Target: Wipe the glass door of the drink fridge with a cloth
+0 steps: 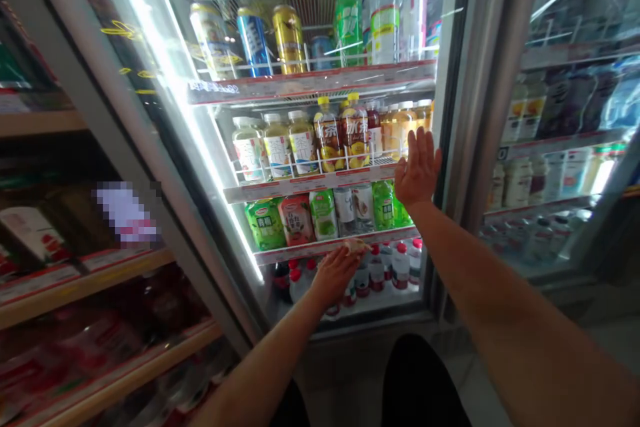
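A lit drinks cooler with wire shelves stands in front of me. My left hand [336, 275] is closed on a pale, crumpled cloth [356, 247], in front of the front strip of a lower shelf [295, 251]. My right hand [419, 172] is raised with its fingers stretched upward and nothing in it, near the cooler's right frame [447, 147]. Whether that palm touches a glass surface, I cannot tell. Close to it are bottles of amber drink [404, 123]. Green packs [384, 203] sit on the shelf below, and red-capped bottles [400, 267] stand at the bottom.
Cans [289, 40] and a green bottle [348, 17] line the upper shelf. At left, past a metal frame [115, 127], are wooden-edged shelves [85, 287] with packaged goods. Another stocked cooler section [555, 113] is at right. My dark-clad knee [420, 380] shows below.
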Demonstrator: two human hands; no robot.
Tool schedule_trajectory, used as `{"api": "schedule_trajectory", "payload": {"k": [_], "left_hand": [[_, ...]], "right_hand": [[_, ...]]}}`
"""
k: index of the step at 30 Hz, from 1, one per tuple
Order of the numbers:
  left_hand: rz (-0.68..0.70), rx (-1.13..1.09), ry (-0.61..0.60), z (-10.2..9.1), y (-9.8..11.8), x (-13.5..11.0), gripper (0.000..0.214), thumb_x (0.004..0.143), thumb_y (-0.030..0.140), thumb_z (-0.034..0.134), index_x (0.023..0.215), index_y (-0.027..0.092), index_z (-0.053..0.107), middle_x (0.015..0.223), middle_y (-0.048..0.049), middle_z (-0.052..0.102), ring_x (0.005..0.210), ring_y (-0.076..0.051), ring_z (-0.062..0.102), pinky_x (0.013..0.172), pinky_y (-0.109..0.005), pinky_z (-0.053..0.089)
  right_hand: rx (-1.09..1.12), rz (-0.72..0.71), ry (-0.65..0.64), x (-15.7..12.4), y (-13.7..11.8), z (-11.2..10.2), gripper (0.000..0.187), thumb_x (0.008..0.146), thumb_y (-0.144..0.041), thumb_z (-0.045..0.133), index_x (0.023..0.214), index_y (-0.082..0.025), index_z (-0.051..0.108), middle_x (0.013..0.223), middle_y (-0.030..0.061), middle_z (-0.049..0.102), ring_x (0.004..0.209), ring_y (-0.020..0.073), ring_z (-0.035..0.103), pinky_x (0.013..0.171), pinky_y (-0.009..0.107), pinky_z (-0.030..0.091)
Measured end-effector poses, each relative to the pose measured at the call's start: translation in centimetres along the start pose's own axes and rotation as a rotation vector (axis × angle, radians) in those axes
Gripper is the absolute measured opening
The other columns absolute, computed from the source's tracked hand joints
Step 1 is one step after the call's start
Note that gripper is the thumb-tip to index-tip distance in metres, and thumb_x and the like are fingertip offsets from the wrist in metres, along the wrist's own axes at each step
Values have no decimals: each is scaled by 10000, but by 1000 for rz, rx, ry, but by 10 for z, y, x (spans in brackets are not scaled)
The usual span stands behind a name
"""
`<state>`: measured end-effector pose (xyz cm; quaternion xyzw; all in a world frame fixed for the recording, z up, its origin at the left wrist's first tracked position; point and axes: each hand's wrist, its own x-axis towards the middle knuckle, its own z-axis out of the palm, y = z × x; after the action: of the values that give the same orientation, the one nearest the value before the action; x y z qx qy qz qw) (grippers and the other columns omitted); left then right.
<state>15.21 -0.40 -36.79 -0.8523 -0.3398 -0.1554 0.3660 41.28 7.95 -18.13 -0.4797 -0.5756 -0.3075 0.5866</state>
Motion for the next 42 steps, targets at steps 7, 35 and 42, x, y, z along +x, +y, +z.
{"api": "schedule_trajectory", "payload": {"k": [7,35,42], "left_hand": [[54,-13,23,-17,1,51,429,968,133,585,1393,189,597,1359,-80,637,1419,-255,448,1227,-455,317],[-81,-2,224,-79,-27,168,505,923,28,527,1410,146,588,1402,-105,609,1459,-300,393,1252,-512,285],[-195,-6,312,-92,-35,176,533,951,46,483,1467,168,540,1478,-96,546,1446,-290,406,1256,-524,256]], "right_hand": [[6,9,-19,0,-3,-4,605,979,-298,327,1563,-145,359,1632,117,349,1550,244,246,1253,544,225],[29,34,-24,2,-1,0,615,960,-306,302,1555,-165,367,1620,107,373,1545,229,254,1256,515,187],[38,32,-20,1,-3,-2,611,977,-322,292,1567,-172,342,1627,107,361,1551,229,235,1256,516,183]]}}
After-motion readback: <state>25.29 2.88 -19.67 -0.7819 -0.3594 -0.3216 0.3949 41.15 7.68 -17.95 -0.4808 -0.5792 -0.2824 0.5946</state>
